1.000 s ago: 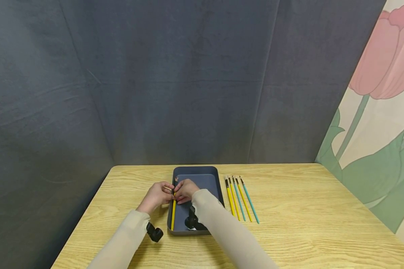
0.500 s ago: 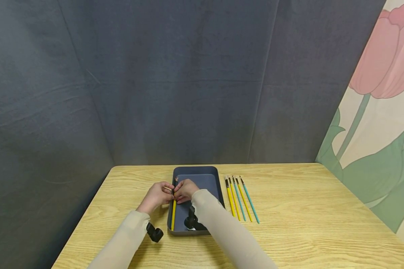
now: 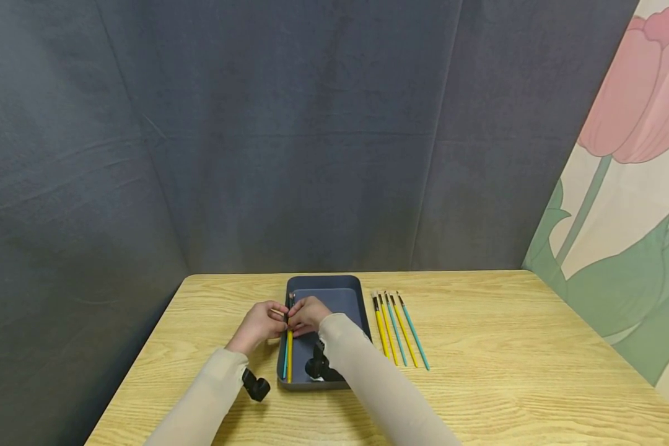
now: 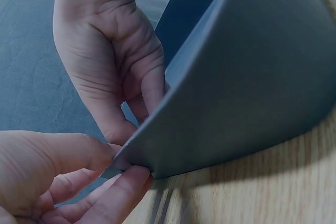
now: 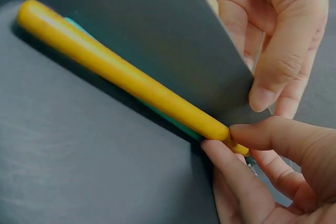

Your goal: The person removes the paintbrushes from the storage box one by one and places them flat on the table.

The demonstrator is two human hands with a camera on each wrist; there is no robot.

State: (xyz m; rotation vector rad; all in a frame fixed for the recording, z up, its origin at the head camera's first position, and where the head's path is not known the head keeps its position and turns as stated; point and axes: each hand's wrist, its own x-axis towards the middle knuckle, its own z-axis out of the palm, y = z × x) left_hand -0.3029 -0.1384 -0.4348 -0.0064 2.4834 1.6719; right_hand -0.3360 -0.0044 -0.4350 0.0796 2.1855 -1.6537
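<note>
head view: your right hand (image 3: 308, 314) pinches a yellow brush (image 3: 290, 356) beside a teal brush (image 3: 285, 359) inside the dark tray (image 3: 337, 302); five brushes (image 3: 396, 328) lie right of it. left wrist: your left hand (image 4: 58, 155) pinches the tray's wall. right wrist: you clamp the yellow brush's handle.

Yellow brush (image 5: 126, 73) lengthwise in dark tray (image 3: 342, 301)

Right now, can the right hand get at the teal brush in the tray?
Probably not freely: the right hand pinches the yellow brush, which partly covers the teal brush in the wrist view.
</note>
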